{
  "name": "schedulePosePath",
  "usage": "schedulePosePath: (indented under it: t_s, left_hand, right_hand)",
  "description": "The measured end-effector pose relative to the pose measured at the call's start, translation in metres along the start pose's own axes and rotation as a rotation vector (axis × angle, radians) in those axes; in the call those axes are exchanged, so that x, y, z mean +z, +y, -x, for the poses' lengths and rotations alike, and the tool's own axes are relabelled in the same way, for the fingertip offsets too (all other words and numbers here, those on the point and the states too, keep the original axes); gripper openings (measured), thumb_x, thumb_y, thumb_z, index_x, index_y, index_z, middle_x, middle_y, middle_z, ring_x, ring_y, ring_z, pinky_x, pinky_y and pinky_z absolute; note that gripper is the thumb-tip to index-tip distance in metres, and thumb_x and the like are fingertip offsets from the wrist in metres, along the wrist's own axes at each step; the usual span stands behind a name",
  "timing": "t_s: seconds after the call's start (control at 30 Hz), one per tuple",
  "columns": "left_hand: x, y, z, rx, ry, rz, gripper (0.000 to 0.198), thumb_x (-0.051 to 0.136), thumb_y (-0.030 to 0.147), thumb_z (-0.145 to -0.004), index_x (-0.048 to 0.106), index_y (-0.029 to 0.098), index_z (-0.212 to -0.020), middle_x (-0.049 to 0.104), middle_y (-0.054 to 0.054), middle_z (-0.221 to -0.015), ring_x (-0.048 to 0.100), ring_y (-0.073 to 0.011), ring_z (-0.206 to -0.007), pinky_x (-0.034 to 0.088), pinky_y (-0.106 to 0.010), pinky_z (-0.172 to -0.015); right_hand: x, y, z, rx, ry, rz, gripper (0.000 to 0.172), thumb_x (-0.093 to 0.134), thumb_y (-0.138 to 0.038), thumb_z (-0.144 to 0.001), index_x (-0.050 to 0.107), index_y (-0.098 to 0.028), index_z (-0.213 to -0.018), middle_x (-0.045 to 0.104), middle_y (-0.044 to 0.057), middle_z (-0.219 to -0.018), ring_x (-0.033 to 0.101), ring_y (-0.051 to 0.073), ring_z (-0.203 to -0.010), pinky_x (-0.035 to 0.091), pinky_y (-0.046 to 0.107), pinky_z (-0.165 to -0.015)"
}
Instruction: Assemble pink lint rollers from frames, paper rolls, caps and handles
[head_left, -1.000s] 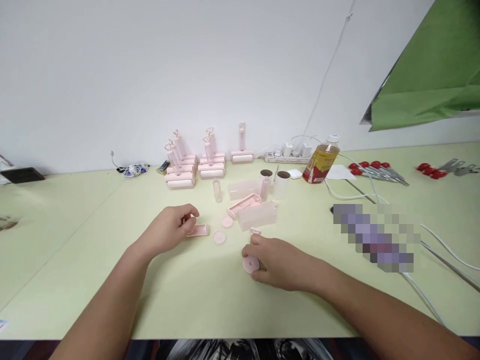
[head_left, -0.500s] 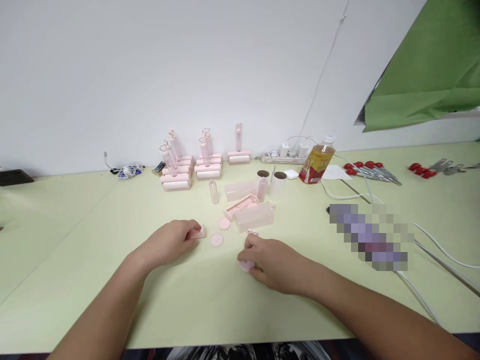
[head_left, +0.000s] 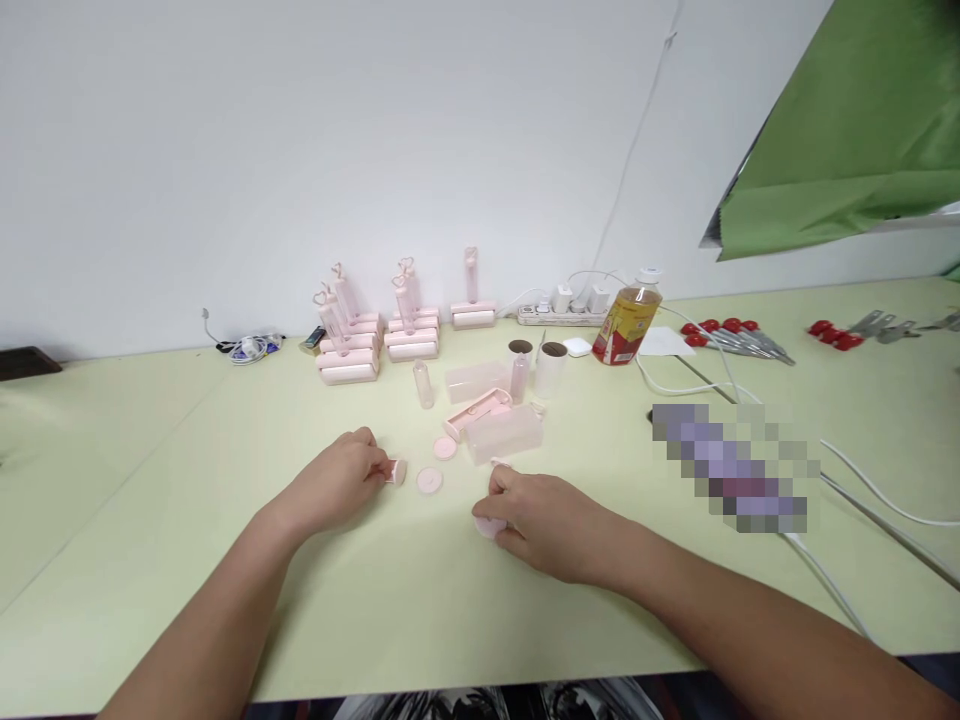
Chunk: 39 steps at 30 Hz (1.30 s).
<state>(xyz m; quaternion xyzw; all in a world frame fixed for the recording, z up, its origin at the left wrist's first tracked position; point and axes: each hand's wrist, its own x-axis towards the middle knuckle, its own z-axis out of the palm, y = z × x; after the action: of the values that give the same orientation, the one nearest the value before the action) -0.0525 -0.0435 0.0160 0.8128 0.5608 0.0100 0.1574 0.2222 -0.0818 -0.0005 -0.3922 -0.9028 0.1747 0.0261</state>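
Note:
My left hand is closed on a small pink plastic piece, partly hidden by the fingers. My right hand pinches a round pink disc low over the table. Between the hands lie two more flat pink discs, a nearer one and a farther one. Just beyond my right fingertips is a small pink part. Behind it rest a translucent cover, an open pink tray-like frame and a second translucent cover.
Several pink lint rollers stand by the wall. Clear tubes and white paper-like rolls are upright mid-table. A power strip, a drink bottle, red-ended metal tools, cables and a pixelated object occupy the right.
The pink piece in my left hand has turned, showing a different side, and my left fingers have shifted. My right hand keeps its pinch on the disc. The whole view has shifted slightly.

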Motion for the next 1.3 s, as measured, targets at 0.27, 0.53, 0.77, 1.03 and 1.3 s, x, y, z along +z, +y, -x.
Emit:
schedulePosePath:
  t_s: [0.27, 0.53, 0.77, 1.03, 1.3]
  left_hand:
    - [0.002, -0.002, -0.002, 0.042, 0.039, -0.060, 0.014, 0.045, 0.017, -0.079, 0.056, 0.022, -0.073, 0.060, -0.003, -0.084, 0.055, -0.0205, -0.077, 0.041, -0.033, -0.073]
    - [-0.001, 0.002, -0.001, 0.040, 0.046, -0.010, 0.019, 0.042, 0.018, -0.081, 0.058, 0.024, -0.074, 0.061, -0.002, -0.074, 0.057, -0.0207, -0.072, 0.041, -0.034, -0.072]
    - [-0.001, -0.001, -0.002, 0.034, 0.062, 0.051, 0.025, 0.048, 0.020, -0.077, 0.066, 0.028, -0.092, 0.067, -0.002, -0.091, 0.062, -0.0214, -0.080, 0.045, -0.034, -0.076]
    - [-0.002, -0.011, -0.004, 0.056, 0.235, 0.126, 0.032, 0.051, 0.041, -0.087, 0.060, 0.025, -0.113, 0.062, -0.006, -0.114, 0.060, -0.0247, -0.102, 0.051, -0.036, -0.081]
    - [0.004, 0.042, 0.003, 0.406, 0.524, 0.125, 0.039, 0.055, 0.042, -0.089, 0.053, 0.023, -0.123, 0.056, -0.012, -0.128, 0.050, -0.0271, -0.120, 0.046, -0.042, -0.096]
  right_hand:
    - [-0.020, 0.040, -0.008, 0.105, 0.500, -0.001, 0.033, 0.048, -0.017, -0.088, 0.064, -0.016, -0.117, 0.064, 0.011, -0.119, 0.056, 0.027, -0.105, 0.045, 0.042, -0.091]
    - [-0.019, 0.061, -0.012, 0.250, 0.319, 0.033, 0.049, 0.054, -0.019, -0.081, 0.057, -0.019, -0.131, 0.056, 0.009, -0.136, 0.046, 0.032, -0.118, 0.041, 0.047, -0.097]
    - [-0.019, 0.059, -0.012, 0.294, 0.279, 0.042, 0.051, 0.055, -0.017, -0.078, 0.056, -0.018, -0.129, 0.056, 0.011, -0.130, 0.047, 0.032, -0.114, 0.040, 0.045, -0.096]
    - [-0.034, 0.058, -0.002, 0.302, 0.316, -0.044, 0.039, 0.056, -0.025, -0.081, 0.054, -0.020, -0.119, 0.058, 0.010, -0.116, 0.056, 0.027, -0.101, 0.046, 0.039, -0.085]
    - [-0.026, 0.025, 0.000, -0.176, 0.621, -0.181, 0.025, 0.061, -0.024, -0.084, 0.050, -0.022, -0.107, 0.056, 0.011, -0.114, 0.056, 0.025, -0.108, 0.048, 0.038, -0.088]
